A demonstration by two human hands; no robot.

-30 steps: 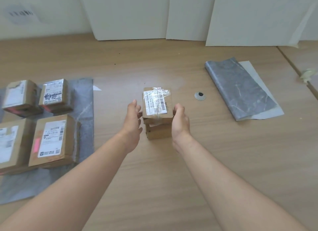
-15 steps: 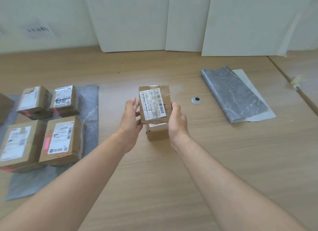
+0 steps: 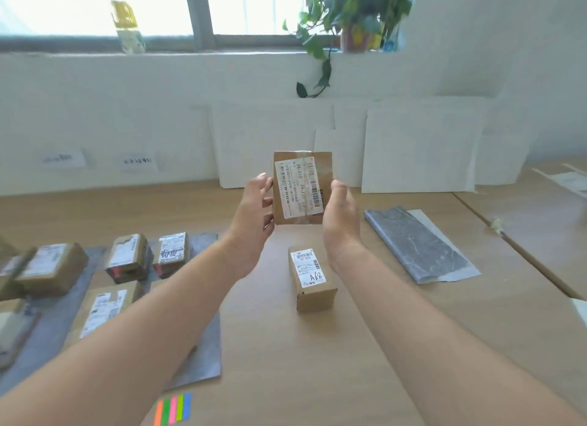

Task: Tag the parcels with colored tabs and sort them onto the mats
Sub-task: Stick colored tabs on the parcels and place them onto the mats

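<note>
On bench (image 3: 286,362): several parcels (image 3: 130,257) sorted onto left mat (image 3: 203,355). Gripped by its edges in left hand (image 3: 251,213) and right hand (image 3: 341,216): labelled parcel (image 3: 301,187); A68 parcel (image 3: 313,279) pending.

Office-like room: wooden table (image 3: 286,362), windowsill plant (image 3: 349,6), labelled parcels (image 3: 130,257).
</note>
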